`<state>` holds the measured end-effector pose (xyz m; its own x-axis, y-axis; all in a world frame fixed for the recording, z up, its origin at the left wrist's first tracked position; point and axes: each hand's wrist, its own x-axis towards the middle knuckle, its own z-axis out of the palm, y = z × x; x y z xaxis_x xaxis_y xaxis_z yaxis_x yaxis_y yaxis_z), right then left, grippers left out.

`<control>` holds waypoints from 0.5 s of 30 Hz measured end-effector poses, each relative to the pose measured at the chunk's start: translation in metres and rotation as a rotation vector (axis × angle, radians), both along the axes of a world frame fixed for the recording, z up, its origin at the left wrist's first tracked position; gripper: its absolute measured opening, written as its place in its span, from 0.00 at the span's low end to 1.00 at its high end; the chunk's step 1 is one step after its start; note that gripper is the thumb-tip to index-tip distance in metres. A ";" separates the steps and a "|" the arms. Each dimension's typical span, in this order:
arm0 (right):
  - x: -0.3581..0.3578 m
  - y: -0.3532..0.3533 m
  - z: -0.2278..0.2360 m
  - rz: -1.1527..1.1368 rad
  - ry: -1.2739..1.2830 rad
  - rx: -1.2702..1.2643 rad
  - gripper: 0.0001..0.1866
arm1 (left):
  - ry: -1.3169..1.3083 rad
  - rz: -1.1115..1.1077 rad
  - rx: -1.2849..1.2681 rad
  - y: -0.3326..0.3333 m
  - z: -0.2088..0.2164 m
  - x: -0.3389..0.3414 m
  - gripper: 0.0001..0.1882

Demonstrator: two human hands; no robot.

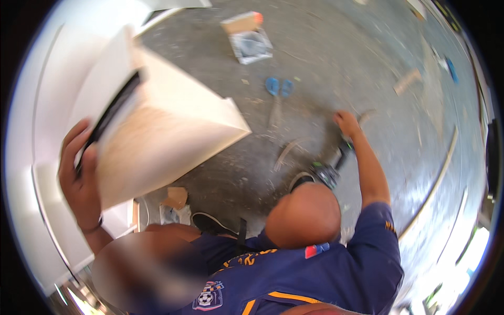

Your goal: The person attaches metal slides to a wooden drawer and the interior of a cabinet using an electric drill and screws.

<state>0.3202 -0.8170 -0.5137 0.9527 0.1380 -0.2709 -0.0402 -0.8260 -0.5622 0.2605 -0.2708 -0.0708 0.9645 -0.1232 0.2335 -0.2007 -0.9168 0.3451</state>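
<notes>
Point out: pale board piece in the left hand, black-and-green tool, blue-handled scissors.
Pale board piece (163, 134): head view, broad face.
Black-and-green tool (327, 173): head view, main body.
Blue-handled scissors (272, 87): head view, left handle loop.

On my feed I see the grey floor (336, 63) carrying an open box (247, 39), blue-handled scissors (272, 86), a short curved strip (287, 154) and a longer strip (431, 190).
</notes>
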 end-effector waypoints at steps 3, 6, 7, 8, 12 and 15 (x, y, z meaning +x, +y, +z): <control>-0.011 0.009 -0.002 0.002 0.020 -0.013 0.12 | -0.129 -0.021 -0.016 -0.018 0.011 0.001 0.09; -0.009 0.009 -0.003 -0.051 0.023 0.046 0.11 | -0.164 -0.011 -0.053 -0.011 0.012 -0.005 0.09; -0.008 0.011 0.000 -0.049 0.023 0.038 0.11 | -0.175 -0.007 -0.075 -0.008 0.009 -0.007 0.09; -0.005 0.013 0.002 -0.049 0.022 0.033 0.11 | -0.184 0.001 -0.101 -0.007 0.009 -0.010 0.08; -0.005 0.013 0.006 -0.042 -0.002 0.048 0.10 | -0.177 0.031 -0.142 -0.008 0.008 -0.017 0.07; -0.006 0.010 0.006 -0.024 -0.004 0.035 0.11 | -0.190 0.057 -0.130 -0.010 0.008 -0.020 0.08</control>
